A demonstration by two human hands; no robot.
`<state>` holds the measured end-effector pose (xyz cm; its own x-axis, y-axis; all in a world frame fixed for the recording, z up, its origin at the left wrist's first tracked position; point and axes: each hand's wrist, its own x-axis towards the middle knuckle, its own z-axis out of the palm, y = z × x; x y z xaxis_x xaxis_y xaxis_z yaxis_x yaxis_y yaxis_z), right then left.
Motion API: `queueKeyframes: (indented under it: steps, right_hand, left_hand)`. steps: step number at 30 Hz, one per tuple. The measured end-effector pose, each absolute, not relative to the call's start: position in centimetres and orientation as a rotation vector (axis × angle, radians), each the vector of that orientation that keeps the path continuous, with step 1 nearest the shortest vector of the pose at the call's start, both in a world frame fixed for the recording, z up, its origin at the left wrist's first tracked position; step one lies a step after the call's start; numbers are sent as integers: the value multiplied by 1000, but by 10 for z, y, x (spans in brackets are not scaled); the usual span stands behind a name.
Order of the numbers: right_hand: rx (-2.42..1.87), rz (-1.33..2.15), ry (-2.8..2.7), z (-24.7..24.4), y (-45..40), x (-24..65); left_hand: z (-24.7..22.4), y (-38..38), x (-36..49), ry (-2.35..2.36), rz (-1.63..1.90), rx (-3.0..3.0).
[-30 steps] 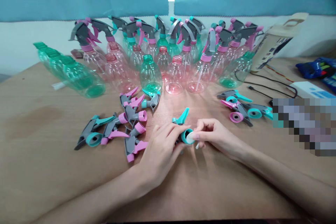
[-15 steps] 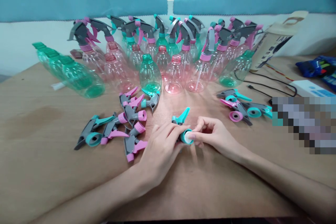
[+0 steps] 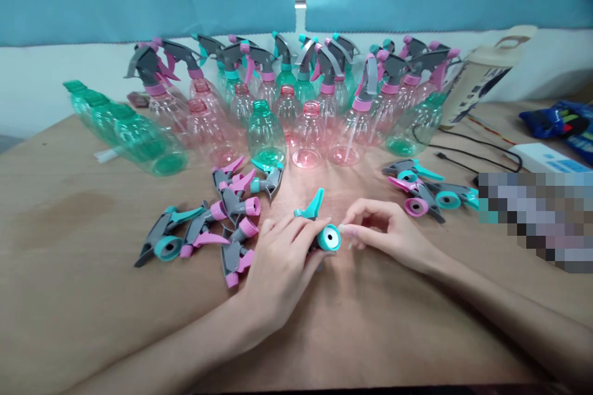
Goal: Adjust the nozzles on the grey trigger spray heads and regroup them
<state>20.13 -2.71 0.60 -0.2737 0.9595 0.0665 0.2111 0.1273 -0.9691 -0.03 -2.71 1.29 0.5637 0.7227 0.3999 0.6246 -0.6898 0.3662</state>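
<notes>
My left hand [image 3: 285,265] is closed round a grey and teal trigger sprayer head [image 3: 312,205], its teal collar [image 3: 329,237] turned toward my right hand. Inside the collar sits a white ring with a dark hole in the middle. Just right of the collar, the thumb and fingers of my right hand [image 3: 386,231] are pinched together. Something small and pale shows at those fingertips, too small to name. More sprayer heads with pink or teal collars lie loose left of my left hand, such as this pink one [image 3: 237,262].
Behind my hands stand open pink bottles [image 3: 308,142] and green bottles [image 3: 266,136], with capped spray bottles [image 3: 327,92] farther back. Sprayer heads [image 3: 419,194] lie at the right. A cream tumbler [image 3: 479,83], a black cable [image 3: 491,142] and a white box [image 3: 549,157] are beyond them.
My right fingers have drawn back from the collar to the right, leaving the white ring in plain sight. The sprayer head has shifted slightly left and turned in my left hand.
</notes>
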Motion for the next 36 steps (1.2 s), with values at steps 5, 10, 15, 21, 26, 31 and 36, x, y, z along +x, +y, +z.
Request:
queueKeyframes:
  steps: [5, 10, 15, 21, 26, 31, 36]
  right_hand:
    - [-1063, 822, -2000, -7, -29, 201]
    - [-1045, 654, -2088, -11, -30, 200]
    - [-1045, 670, -2063, -8, -31, 199]
    - [-1073, 565, -2024, -6, -36, 197]
    - [-991, 271, -2119, -7, -38, 199]
    - [-948, 212, -2123, -8, -39, 197]
    - [-982, 209, -2109, -5, -38, 195]
  left_hand:
    - [10, -26, -1, 1130, 765, 2685]
    - [9, -25, -2, 1144, 748, 2705]
    - [8, -24, -4, 1100, 820, 2703]
    - [9, -21, -5, 1045, 922, 2693]
    - [7, -20, -5, 1003, 905, 2699]
    - [2, -20, -4, 977, 833, 2683]
    - [4, -19, -5, 981, 822, 2700]
